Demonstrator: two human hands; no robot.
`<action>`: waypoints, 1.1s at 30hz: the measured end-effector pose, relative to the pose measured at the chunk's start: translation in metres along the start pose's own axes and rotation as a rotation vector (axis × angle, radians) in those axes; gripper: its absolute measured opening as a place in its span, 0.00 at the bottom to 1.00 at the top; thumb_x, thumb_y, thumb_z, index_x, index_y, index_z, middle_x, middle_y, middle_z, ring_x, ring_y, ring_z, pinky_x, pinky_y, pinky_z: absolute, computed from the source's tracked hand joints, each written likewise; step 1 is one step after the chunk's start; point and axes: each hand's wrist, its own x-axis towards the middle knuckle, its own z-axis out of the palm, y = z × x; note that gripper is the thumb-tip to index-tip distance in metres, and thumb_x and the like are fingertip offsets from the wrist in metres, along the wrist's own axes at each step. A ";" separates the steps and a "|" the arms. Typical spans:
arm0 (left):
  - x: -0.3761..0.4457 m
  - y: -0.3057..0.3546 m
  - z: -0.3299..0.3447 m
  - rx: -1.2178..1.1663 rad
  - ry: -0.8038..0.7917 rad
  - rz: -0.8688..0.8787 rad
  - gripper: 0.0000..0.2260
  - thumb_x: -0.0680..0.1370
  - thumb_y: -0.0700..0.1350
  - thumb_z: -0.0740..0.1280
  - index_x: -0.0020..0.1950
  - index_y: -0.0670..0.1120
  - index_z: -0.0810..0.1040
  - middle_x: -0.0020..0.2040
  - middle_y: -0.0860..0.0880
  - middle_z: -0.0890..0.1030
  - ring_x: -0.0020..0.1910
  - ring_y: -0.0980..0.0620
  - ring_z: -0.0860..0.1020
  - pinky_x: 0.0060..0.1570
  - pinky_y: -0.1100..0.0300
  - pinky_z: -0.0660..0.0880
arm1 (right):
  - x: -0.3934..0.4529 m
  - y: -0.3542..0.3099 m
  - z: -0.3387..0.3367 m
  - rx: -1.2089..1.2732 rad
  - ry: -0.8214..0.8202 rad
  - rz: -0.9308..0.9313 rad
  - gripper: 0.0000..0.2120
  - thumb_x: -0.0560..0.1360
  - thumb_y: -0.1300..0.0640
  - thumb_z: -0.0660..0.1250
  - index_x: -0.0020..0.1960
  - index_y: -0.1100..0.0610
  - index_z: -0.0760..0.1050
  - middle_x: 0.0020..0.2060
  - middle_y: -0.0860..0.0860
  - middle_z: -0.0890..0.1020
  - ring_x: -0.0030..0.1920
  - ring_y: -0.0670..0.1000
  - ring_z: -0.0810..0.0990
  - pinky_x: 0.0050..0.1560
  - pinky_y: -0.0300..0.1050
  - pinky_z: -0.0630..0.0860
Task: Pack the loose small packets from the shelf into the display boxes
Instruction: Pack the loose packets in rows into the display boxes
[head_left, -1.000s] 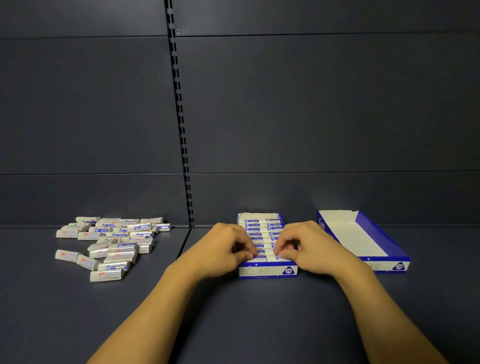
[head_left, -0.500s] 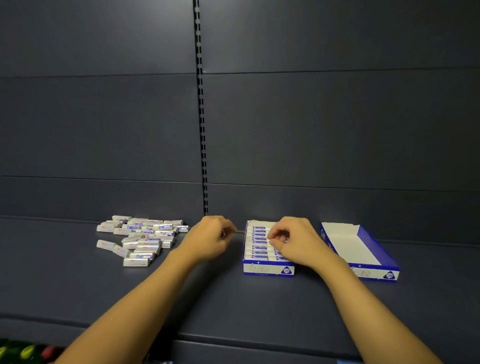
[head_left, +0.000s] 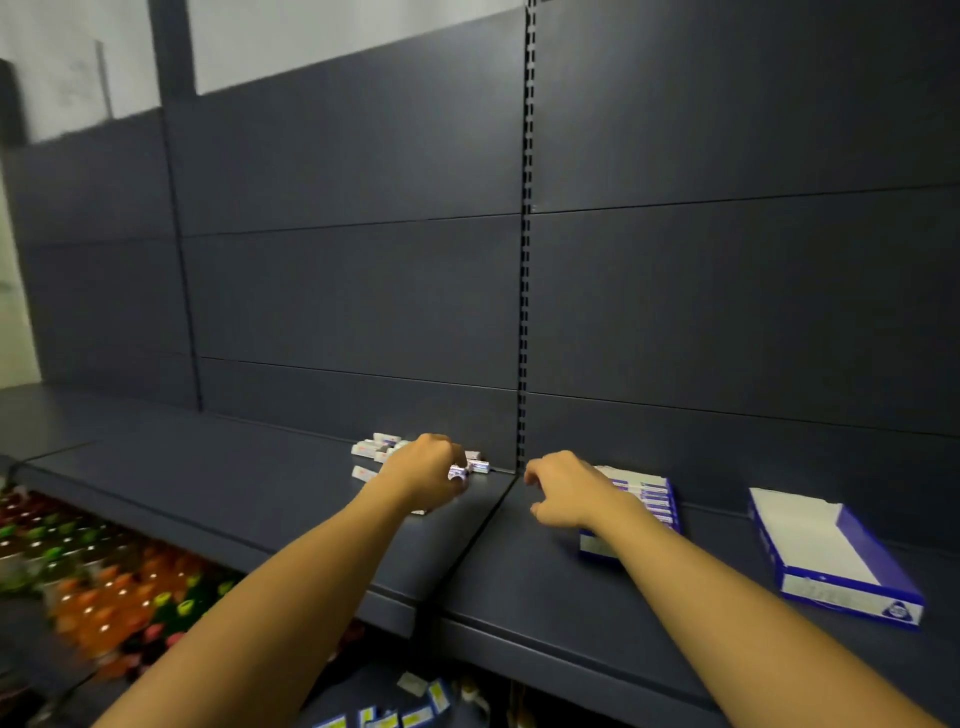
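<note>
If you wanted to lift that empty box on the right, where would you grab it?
Grip the empty box by its two long side walls, coming down from above. Its top is open and nothing lies inside, so fingers can hook over the tall blue right wall; the low front lip gives little to hold.

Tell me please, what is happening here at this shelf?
A person is packing small packets into display boxes on a dark shelf. The left hand is down on the pile of loose packets and seems to pinch one. The right hand hovers open and holds nothing, beside the filled display box. The empty display box lies further right, with no packets in it yet.
</note>
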 end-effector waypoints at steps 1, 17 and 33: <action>-0.005 -0.006 -0.001 0.027 -0.009 -0.012 0.17 0.78 0.49 0.67 0.66 0.48 0.79 0.64 0.46 0.77 0.63 0.42 0.76 0.57 0.50 0.76 | 0.001 -0.007 0.002 -0.026 -0.009 0.003 0.19 0.74 0.57 0.66 0.64 0.53 0.75 0.58 0.54 0.78 0.54 0.58 0.80 0.49 0.49 0.79; -0.044 -0.120 -0.018 0.040 -0.016 -0.067 0.16 0.80 0.46 0.65 0.68 0.50 0.77 0.68 0.47 0.76 0.63 0.45 0.76 0.60 0.50 0.77 | 0.030 -0.121 0.003 0.031 0.005 0.116 0.15 0.73 0.59 0.64 0.59 0.56 0.77 0.55 0.54 0.80 0.52 0.57 0.81 0.50 0.50 0.81; -0.053 -0.231 -0.029 -0.059 0.021 0.029 0.15 0.80 0.43 0.65 0.66 0.45 0.79 0.63 0.45 0.79 0.56 0.46 0.79 0.55 0.54 0.79 | 0.070 -0.221 0.011 -0.024 0.017 0.234 0.14 0.73 0.62 0.64 0.58 0.58 0.77 0.53 0.55 0.80 0.50 0.57 0.81 0.49 0.50 0.82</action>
